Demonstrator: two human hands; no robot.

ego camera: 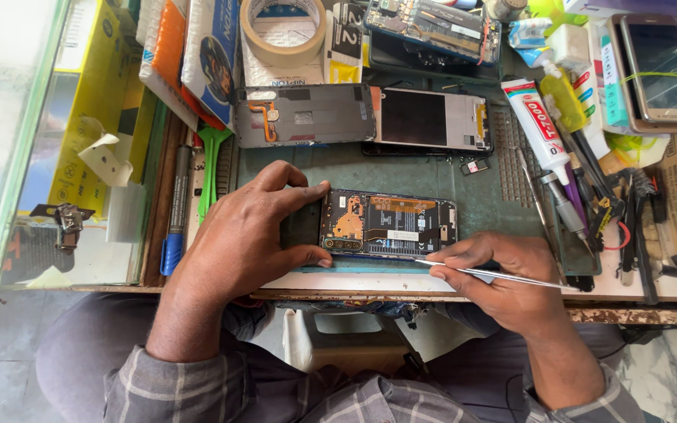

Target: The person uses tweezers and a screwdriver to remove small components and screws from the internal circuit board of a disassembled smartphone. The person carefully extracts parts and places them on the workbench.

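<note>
Left hand [248, 235] pinches the opened phone's [389, 225] left end; its long axis runs left-right toward the right hand [503, 282], which grips tweezers [495, 275] at the lower edge.

- The opened smartphone with its circuit board exposed [389, 225] lies lengthwise on the dark green work mat [479, 196], near the bench's front edge.
- The left hand [248, 235] clasps the phone's left end; the right hand [499, 278] rests at its right front corner, holding thin metal tweezers [503, 276] whose tip touches the phone's front edge.
- Behind the phone lie a grey phone back cover [303, 115] and, just to its right, a phone display frame [430, 119], side by side.
- Behind these, a beige tape roll [284, 31] sits left of another opened blue phone [432, 27].
- A white glue tube with red lettering [537, 125] lies right of the display frame.
- A gold-edged smartphone [660, 70] lies at the far right rear.
- A green plastic pry tool [211, 168] lies left of the mat, with a blue-capped pen [175, 211] further left.
</note>
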